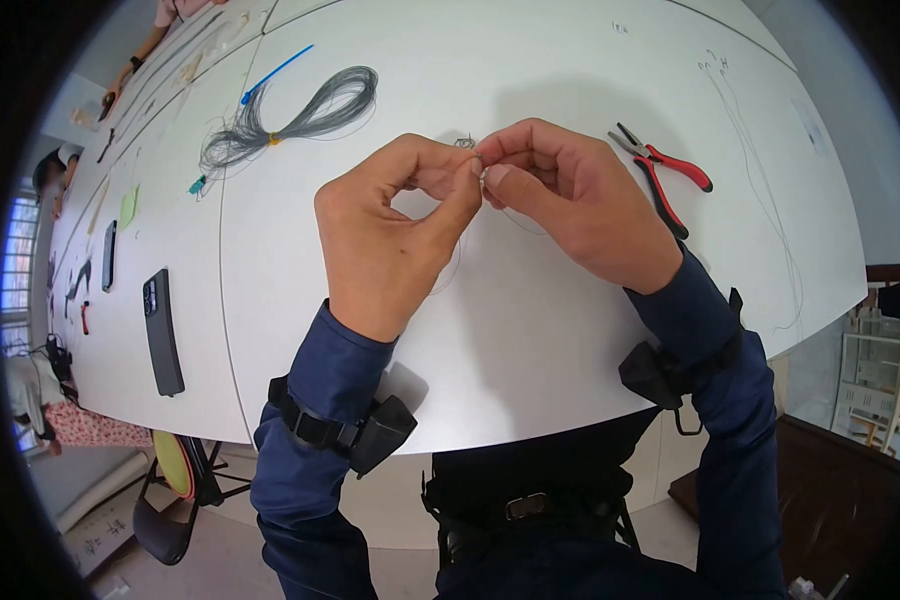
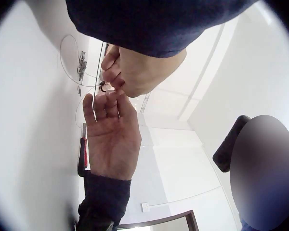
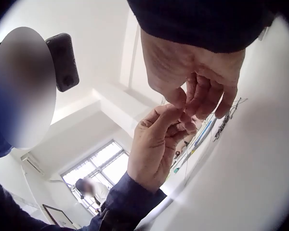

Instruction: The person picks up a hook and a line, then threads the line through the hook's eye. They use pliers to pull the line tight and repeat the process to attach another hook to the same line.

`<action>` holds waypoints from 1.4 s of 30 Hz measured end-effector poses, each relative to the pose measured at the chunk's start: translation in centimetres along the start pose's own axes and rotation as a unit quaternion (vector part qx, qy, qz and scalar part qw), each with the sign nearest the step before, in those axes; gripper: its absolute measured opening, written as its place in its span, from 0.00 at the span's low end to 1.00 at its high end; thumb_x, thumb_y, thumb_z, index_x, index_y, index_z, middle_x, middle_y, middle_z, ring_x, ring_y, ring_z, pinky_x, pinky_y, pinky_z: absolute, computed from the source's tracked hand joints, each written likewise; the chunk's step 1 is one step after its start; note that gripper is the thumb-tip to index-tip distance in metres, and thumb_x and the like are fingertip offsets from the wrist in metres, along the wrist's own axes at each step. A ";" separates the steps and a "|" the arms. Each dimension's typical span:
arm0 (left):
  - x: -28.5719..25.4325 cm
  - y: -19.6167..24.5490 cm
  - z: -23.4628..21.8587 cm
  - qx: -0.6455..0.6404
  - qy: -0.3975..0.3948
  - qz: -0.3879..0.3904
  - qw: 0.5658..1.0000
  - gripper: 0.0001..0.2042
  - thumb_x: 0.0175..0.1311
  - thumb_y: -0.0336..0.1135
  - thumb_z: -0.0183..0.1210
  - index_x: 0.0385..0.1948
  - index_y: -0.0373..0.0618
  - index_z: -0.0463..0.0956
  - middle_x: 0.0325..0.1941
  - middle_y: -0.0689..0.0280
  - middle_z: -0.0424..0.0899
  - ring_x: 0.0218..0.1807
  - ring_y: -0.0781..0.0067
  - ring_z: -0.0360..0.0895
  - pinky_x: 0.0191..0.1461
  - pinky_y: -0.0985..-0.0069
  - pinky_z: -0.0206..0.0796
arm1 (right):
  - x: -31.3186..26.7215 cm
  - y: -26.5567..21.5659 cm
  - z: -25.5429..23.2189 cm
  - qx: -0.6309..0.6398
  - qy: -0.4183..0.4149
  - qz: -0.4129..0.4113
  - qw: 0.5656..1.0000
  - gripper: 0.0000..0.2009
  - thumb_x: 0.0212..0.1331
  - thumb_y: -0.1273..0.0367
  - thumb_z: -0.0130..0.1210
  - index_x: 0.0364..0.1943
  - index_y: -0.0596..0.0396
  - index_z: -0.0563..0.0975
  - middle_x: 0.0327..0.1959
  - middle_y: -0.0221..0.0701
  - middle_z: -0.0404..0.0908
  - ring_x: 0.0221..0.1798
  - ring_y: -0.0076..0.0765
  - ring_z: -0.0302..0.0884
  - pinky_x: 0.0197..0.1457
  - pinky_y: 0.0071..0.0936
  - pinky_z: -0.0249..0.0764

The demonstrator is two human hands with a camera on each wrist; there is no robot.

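Fingertips meet over the white table (image 1: 530,370), where my left hand (image 1: 395,225) and right hand (image 1: 580,205) pinch a thin wire (image 2: 60,55) between thumbs and forefingers. Its loose length curves out below the fingers toward the tabletop. A tiny pale bit shows at the right thumb tip; the fingers hide most of it, and I cannot tell what it is. Just beyond the fingertips lies a small heap of bent metal wire pieces (image 2: 82,65). Red-and-black pliers (image 1: 660,170) lie with jaws apart, right of my right hand.
A coil of grey wire (image 1: 330,100) with a yellow tie lies at the back left beside a blue cable tie (image 1: 277,73). Long thin wires (image 1: 760,160) stretch along the right side. A dark phone (image 1: 163,330) rests at left; other people stand farther off.
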State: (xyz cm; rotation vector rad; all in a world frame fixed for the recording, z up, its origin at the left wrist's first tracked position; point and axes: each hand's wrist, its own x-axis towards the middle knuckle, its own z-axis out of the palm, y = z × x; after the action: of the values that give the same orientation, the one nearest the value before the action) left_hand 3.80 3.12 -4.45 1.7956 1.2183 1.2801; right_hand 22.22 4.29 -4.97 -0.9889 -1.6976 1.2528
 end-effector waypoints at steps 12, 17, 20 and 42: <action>0.0 0.3 0.3 -0.042 -0.003 -0.036 0.998 0.05 0.61 0.26 0.66 0.34 0.35 0.83 0.30 0.65 0.86 0.32 0.82 0.80 0.41 0.84 0.72 | 0.1 0.5 -0.1 -0.066 0.070 -0.043 0.994 0.12 0.66 0.63 0.55 0.42 0.60 0.79 0.38 0.34 0.82 0.38 0.27 0.79 0.46 0.23 0.74; 0.2 0.0 0.1 -0.060 0.002 -0.044 0.997 0.05 0.62 0.26 0.65 0.35 0.34 0.82 0.28 0.64 0.85 0.32 0.81 0.80 0.41 0.84 0.72 | 0.3 0.0 -0.3 -0.019 0.033 0.008 0.999 0.13 0.67 0.63 0.55 0.44 0.61 0.80 0.36 0.34 0.82 0.37 0.27 0.78 0.47 0.21 0.74; 0.2 0.1 0.1 -0.081 -0.001 -0.061 0.995 0.05 0.62 0.26 0.64 0.35 0.33 0.82 0.28 0.64 0.85 0.32 0.81 0.80 0.41 0.84 0.72 | 0.2 0.1 -0.3 -0.027 0.024 0.012 0.999 0.14 0.67 0.63 0.54 0.44 0.62 0.80 0.34 0.33 0.82 0.37 0.26 0.78 0.46 0.20 0.74; 0.3 0.0 0.5 -0.122 0.054 -0.081 0.988 0.05 0.60 0.27 0.65 0.31 0.34 0.82 0.26 0.66 0.84 0.29 0.84 0.77 0.37 0.85 0.68 | -0.4 -2.5 -0.1 0.015 0.032 0.121 0.992 0.14 0.68 0.63 0.55 0.47 0.61 0.79 0.20 0.24 0.75 0.21 0.13 0.62 0.24 0.15 0.57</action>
State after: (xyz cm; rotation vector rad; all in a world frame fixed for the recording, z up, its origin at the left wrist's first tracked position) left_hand 4.28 3.39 -4.47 1.4394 1.1821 1.3818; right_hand 22.16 3.48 -2.54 -1.2313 -1.5404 1.3809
